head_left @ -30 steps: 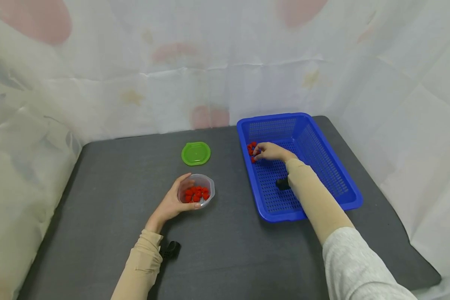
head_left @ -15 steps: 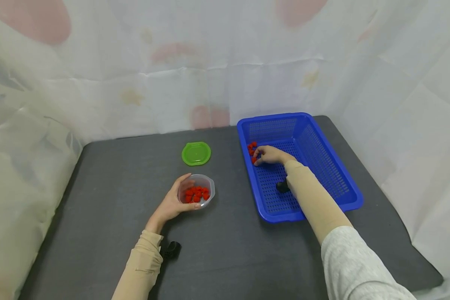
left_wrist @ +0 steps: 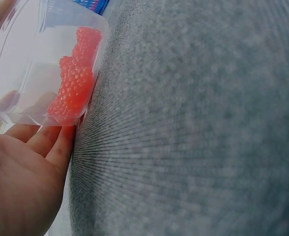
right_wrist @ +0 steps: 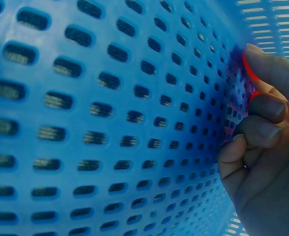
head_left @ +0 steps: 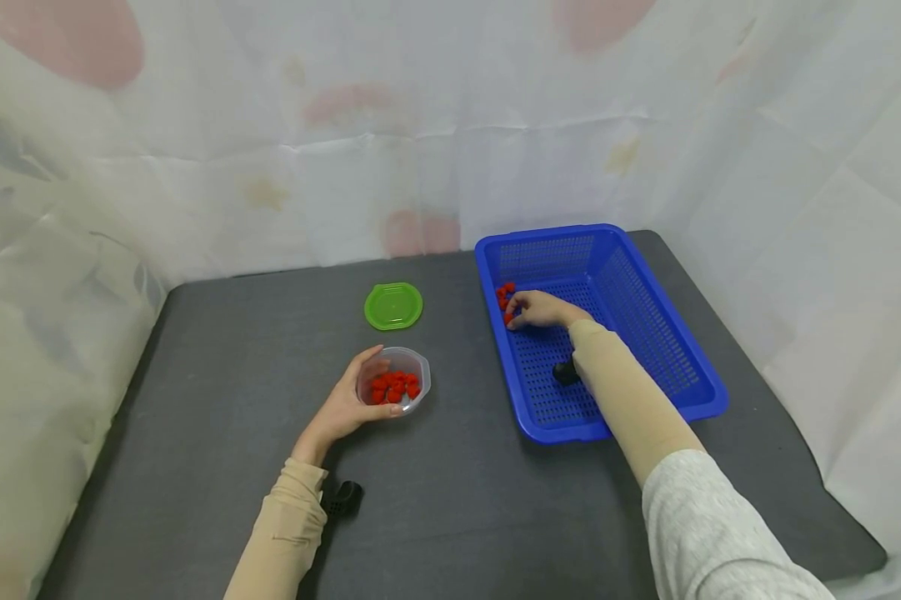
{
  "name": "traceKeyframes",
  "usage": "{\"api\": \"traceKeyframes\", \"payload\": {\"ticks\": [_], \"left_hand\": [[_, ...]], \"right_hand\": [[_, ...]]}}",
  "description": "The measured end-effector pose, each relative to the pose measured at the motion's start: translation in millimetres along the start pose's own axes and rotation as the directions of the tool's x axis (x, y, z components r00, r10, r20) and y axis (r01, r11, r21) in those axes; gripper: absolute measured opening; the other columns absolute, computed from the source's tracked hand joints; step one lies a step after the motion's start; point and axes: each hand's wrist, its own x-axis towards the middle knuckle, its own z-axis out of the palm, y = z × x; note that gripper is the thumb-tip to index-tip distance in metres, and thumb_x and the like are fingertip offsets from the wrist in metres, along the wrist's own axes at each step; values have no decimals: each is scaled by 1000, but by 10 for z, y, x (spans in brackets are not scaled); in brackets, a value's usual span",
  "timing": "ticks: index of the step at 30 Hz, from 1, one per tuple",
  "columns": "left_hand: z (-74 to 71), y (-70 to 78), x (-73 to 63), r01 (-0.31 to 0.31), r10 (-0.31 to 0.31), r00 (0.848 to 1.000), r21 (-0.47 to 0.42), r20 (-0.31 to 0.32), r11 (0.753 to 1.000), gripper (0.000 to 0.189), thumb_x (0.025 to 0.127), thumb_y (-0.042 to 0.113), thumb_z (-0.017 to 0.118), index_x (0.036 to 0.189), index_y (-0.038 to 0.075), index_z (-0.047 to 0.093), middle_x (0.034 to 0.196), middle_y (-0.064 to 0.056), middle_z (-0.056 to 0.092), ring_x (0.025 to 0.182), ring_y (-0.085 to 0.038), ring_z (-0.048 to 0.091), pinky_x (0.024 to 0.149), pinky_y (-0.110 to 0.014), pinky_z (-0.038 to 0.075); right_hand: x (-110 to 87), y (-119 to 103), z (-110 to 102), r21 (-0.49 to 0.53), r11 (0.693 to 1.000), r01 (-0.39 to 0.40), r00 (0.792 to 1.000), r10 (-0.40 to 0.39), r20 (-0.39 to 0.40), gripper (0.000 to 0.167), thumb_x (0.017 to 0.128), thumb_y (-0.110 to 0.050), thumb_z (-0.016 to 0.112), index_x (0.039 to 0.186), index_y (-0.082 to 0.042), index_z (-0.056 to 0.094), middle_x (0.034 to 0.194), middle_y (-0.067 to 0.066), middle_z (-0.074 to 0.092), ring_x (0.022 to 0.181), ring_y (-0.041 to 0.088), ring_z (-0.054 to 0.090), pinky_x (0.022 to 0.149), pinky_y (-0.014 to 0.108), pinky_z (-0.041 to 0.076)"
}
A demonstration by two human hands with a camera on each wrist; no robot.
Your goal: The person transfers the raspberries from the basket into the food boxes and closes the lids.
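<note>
My left hand [head_left: 342,402] grips the side of a clear plastic tub [head_left: 418,367], thumb at the near rim and fingers curled round the far side. Several red raspberries [head_left: 393,387] lie in the tub, their bumpy skin showing through its wall in the left wrist view [left_wrist: 75,81]. Inside a blue perforated basket [head_left: 525,427], my right hand [head_left: 542,308] is at the left wall, thumb and fingertips pinching a raspberry [head_left: 508,318]. The right wrist view shows red between the thumb and curled fingers [right_wrist: 270,129], mostly hidden. More loose raspberries [head_left: 503,293] lie just beyond the fingertips.
A green lid [head_left: 393,306] lies on the grey table [head_left: 217,400] behind the tub. The raised basket walls surround my right hand. White printed cloth [head_left: 330,192] hangs behind the table and at both sides. A black wrist device [head_left: 343,498] sits beside my left forearm.
My right fingertips have shifted slightly nearer the front of the basket and closed in on a raspberry. The left hand and the tub stay in place.
</note>
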Motion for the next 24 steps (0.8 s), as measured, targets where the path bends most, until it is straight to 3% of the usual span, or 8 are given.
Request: {"api": "traceKeyframes", "payload": {"ticks": [5, 8, 11, 14, 18, 19, 24], "left_hand": [[-1, -15, 2, -9, 9, 1000, -10, 2, 1000, 95, 71, 10, 80, 146, 17, 23, 143, -16, 41, 134, -32, 37, 111, -53, 23], [0, -16, 1, -17, 17, 1000, -8, 1, 1000, 95, 71, 9, 80, 146, 18, 23, 142, -17, 41, 134, -32, 38, 111, -53, 23], [-1, -22, -1, -20, 20, 1000, -12, -1, 1000, 94, 71, 8, 80, 146, 20, 24, 142, -17, 41, 134, -33, 38, 111, -53, 23], [-2, -23, -3, -19, 19, 1000, -10, -1, 1000, 94, 71, 9, 80, 146, 20, 24, 142, -16, 41, 134, -32, 37, 111, -53, 22], [1, -4, -7, -23, 23, 1000, -10, -1, 1000, 95, 71, 10, 81, 146, 19, 24, 142, -16, 42, 134, -32, 38, 111, -52, 23], [-1, 3, -8, -26, 26, 1000, -10, -2, 1000, 95, 71, 10, 81, 146, 18, 24, 142, -16, 42, 133, -32, 38, 112, -47, 25], [-10, 16, -18, -23, 23, 1000, -7, -4, 1000, 95, 71, 10, 81, 146, 18, 24, 142, -16, 42, 133, -32, 38, 111, -47, 26]], "right_hand": [[-25, -24, -23, -14, 1000, -11, 1000, 11, -3, 27, 89, -21, 62, 111, -6, 60, 112, 12, 56, 98, 25, 48, 88, 39, 37], [-43, -50, -39, -20, 1000, -3, 1000, 3, -5, 27, 89, -21, 62, 111, -5, 60, 117, 14, 57, 103, 26, 48, 92, 42, 37], [-65, -70, -62, -31, 999, 5, 1000, -5, -8, 27, 90, -21, 61, 112, -6, 60, 115, 12, 57, 101, 24, 49, 89, 40, 39], [-96, -88, -93, -21, 1000, 2, 1000, -2, -10, 26, 90, -20, 61, 114, -8, 59, 106, 8, 57, 87, 21, 48, 79, 35, 40], [-138, -118, -135, 25, 1000, 7, 1000, -6, -9, 25, 90, -19, 61, 112, -9, 60, 81, 2, 50, 63, 16, 38, 65, 30, 35], [-151, -130, -142, 31, 999, 11, 1000, -11, -9, 24, 90, -18, 61, 112, -8, 60, 82, 1, 52, 64, 15, 38, 64, 29, 35], [-194, -155, -170, 52, 998, 29, 999, -28, -20, 27, 90, -19, 62, 113, -7, 59, 75, 1, 52, 63, 15, 39, 64, 29, 35]]}}
